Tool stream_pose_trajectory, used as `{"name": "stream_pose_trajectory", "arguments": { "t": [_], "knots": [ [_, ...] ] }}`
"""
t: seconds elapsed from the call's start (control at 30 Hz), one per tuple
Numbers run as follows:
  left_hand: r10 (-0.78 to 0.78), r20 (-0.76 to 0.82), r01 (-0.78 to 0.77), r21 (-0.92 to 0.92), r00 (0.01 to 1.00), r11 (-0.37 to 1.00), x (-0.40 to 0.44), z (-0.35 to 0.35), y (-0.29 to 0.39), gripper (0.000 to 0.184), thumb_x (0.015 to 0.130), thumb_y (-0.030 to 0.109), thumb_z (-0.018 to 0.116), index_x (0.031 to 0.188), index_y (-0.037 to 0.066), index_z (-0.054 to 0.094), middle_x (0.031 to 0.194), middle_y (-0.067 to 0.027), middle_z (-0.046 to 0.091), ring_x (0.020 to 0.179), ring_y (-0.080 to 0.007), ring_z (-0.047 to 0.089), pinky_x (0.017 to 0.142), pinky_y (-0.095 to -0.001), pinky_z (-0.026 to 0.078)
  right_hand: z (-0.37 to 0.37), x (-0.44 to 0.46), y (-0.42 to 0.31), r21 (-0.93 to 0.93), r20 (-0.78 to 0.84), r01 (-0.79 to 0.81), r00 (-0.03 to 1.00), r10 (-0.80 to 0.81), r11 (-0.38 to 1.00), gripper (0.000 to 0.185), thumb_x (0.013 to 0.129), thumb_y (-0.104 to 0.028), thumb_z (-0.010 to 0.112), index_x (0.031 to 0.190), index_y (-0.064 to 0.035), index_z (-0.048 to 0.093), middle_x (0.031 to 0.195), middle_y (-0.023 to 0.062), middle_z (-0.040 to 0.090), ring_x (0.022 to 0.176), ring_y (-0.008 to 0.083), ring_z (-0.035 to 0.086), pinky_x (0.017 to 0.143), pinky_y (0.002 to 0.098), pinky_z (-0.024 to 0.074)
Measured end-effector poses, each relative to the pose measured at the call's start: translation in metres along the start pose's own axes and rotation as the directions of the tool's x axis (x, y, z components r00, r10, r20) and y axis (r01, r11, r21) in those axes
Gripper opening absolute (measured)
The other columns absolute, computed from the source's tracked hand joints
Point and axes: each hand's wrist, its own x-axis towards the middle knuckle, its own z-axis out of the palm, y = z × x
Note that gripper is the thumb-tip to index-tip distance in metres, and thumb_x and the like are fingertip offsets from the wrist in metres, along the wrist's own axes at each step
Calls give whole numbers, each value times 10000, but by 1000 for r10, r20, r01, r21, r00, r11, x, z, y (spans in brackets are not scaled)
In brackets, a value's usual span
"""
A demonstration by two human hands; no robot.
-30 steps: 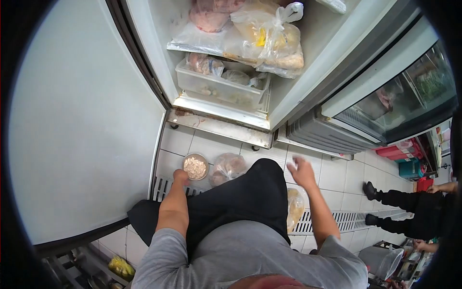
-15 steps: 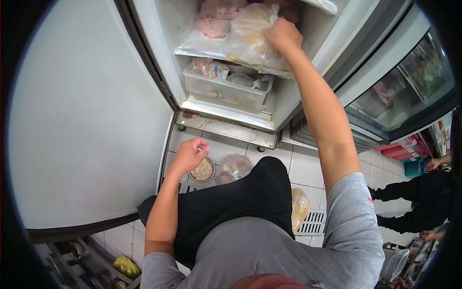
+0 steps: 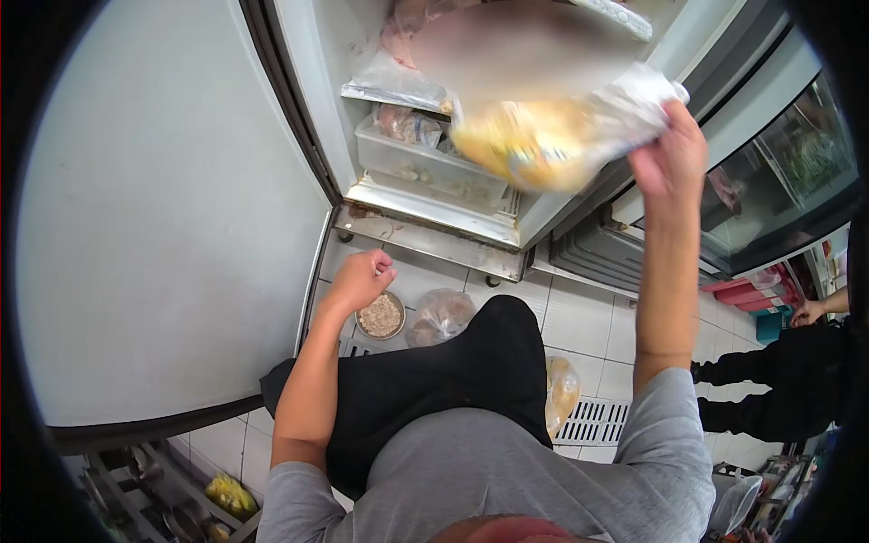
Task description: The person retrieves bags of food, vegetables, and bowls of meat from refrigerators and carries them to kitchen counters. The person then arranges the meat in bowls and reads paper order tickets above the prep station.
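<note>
My right hand (image 3: 672, 161) grips the gathered neck of a clear plastic bag (image 3: 534, 145) with yellowish contents, held up in front of the open fridge; motion blurs the bag, and its contents cannot be made out. My left hand (image 3: 362, 279) hangs with curled fingers and nothing visible in them. Below it on the floor stands a round metal bowl (image 3: 380, 315) of pale, crumbly bits. A tied clear bag (image 3: 441, 317) of brownish contents lies beside the bowl. Another bag with yellow contents (image 3: 561, 394) rests on the floor near my knee.
Inside the fridge, bagged pinkish items (image 3: 398, 41) lie on a shelf (image 3: 389, 93) above a clear plastic bin (image 3: 425, 169). The fridge door (image 3: 172, 217) stands open at left. A glass-doored cooler (image 3: 778, 163) is at right. A co-worker in black trousers (image 3: 778, 389) stands at far right.
My right hand has pulled the bag off the fridge shelf and swung it out to the right. My left hand has barely moved.
</note>
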Motion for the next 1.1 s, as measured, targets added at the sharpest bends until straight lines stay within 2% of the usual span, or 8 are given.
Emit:
{"name": "stream_pose_trajectory", "arguments": {
  "t": [0.13, 0.3, 0.57, 0.6, 0.7, 0.9, 1.0, 1.1],
  "knots": [
    [-25, 13, 25, -29, 1000, 999, 1, 0, 1, 300, 866, 208, 700, 1048, -28, 667, 952, -187, 717, 830, -299, 698, 743, -379, 539, -37, -59, -38, -14, -92, -213, 973, 211, 977, 245, 836, -21, 498, 1053, 59, 579, 1029, 148, 647, 949, 264, 651, 874, 404, 547],
    [-79, 29, 81, -81, 996, 993, 2, -3, -9, 290, 875, 179, 694, 1066, -37, 661, 939, -173, 717, 805, -244, 695, 719, -354, 543, -120, -134, -46, -458, -261, -314, 942, 212, 832, 139, 793, -60, 509, 908, -35, 584, 815, 37, 598, 714, 138, 596, 663, 300, 519],
    [-73, 26, 76, -118, 997, 990, 7, -7, -13, 275, 892, 182, 689, 1063, -33, 659, 914, -132, 716, 751, -187, 673, 699, -323, 539, -320, -247, -8, -844, -439, -462, 887, 142, 273, 116, 794, -28, 524, 738, -35, 625, 658, -43, 567, 565, 60, 463, 510, 273, 357],
    [-67, 18, 68, -131, 998, 989, 9, -5, -16, 272, 893, 182, 690, 1060, -31, 660, 910, -127, 715, 748, -182, 670, 697, -320, 539, -361, -263, 2, -894, -441, -447, 887, 139, 17, 84, 764, -32, 551, 729, -12, 625, 614, 26, 584, 550, 119, 498, 530, 321, 407],
    [-69, 21, 71, -118, 997, 990, 11, -7, -13, 257, 893, 172, 693, 1050, -29, 662, 899, -122, 712, 751, -175, 667, 695, -316, 540, -396, -297, 41, -902, -407, -356, 890, 204, -245, 87, 741, -68, 584, 768, 10, 612, 699, 222, 635, 662, 331, 657, 660, 438, 501],
    [-67, 6, 67, -104, 998, 992, 7, -8, -13, 277, 893, 189, 697, 1047, -38, 659, 906, -135, 712, 768, -190, 673, 701, -328, 542, -447, -344, 121, -822, -479, -306, 828, 291, -480, 223, 743, -87, 570, 934, -19, 661, 910, 248, 679, 934, 408, 673, 813, 485, 537],
    [-63, -7, 62, -71, 998, 996, 8, -8, -15, 392, 892, 269, 703, 1120, -42, 631, 958, -153, 709, 785, -199, 678, 708, -331, 541, -415, -315, 142, -744, -566, -49, 575, 590, -667, 266, 813, -210, 626, 1009, -36, 671, 984, 222, 697, 983, 407, 665, 849, 469, 534],
    [-121, -63, 113, -123, 991, 986, 12, -8, -16, 561, 886, 389, 698, 1206, -55, 578, 995, -157, 701, 818, -198, 679, 707, -327, 540, -319, -257, 161, -881, -288, -55, 850, 441, -470, 548, 846, -455, 681, 1165, -13, 621, 993, 205, 703, 1007, 378, 669, 884, 468, 519]
  ]
}}
